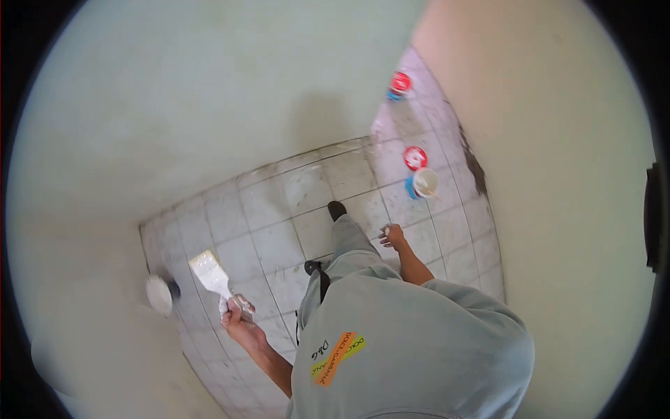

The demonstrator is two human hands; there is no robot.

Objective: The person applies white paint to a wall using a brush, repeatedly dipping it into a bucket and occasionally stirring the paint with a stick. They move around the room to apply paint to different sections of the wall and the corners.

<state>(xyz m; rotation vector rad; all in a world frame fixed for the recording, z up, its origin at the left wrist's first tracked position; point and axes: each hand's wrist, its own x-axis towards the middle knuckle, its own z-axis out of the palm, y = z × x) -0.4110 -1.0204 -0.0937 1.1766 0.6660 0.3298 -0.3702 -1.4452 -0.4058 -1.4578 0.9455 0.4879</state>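
Note:
A wide paintbrush (211,274), coated in white, points up and away from my left hand (239,313). My left fingers are wrapped around its handle, and white paint smears them. Low at my right side hangs my right hand (392,237), its fingers loosely bent and apart, with a whitish spot near the fingertips. I see nothing clearly held there. An open paint bucket (425,183), blue outside and pale inside, stands on the floor beyond my right hand. A stick or handle leans at its rim.
A red and white lid (415,158) lies beside the bucket. Another red and blue container (399,84) stands farther off, past the wall corner. A white round-topped container (160,294) sits by the left wall. Pale walls (209,91) border the tiled floor (272,237).

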